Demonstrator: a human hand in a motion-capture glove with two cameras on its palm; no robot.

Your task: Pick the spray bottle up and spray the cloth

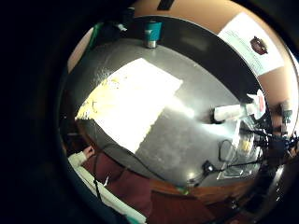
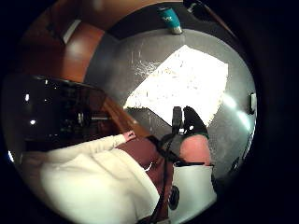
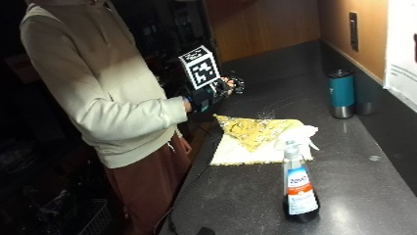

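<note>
A person in a cream hooded top (image 3: 98, 78) and dark red trousers (image 3: 147, 188) stands at the left edge of the dark speckled surface (image 3: 365, 147). Their right hand (image 3: 218, 90), in its black glove, is raised in the air over the near edge of the surface, forearm roughly level and reaching out from the body. The fingers (image 3: 233, 84) hang loosely curled and hold nothing; the hand is well apart from the bottle.

Just beyond the hand lies the cloth (image 3: 261, 139), flat on the surface, pale cream with a yellow-patterned part folded or showing on top. Its long side runs away from the person toward the wall. In the palm views it shows as a bright rectangle (image 1: 133, 100) (image 2: 184, 84) beneath the hand.

To the right of the cloth, closer to the outside camera, the spray bottle (image 3: 298, 183) stands upright on the surface, long axis vertical, white trigger head up. Its nozzle points toward the cloth. A white, blue and red label faces the camera, and dark liquid sits at its base. It stands near the cloth's corner; I cannot tell whether they touch.

Further right, at the back wall, a teal tumbler (image 3: 341, 93) with a metal base stands upright. A white sheet of paper (image 3: 401, 49) hangs on the wall above it.
</note>
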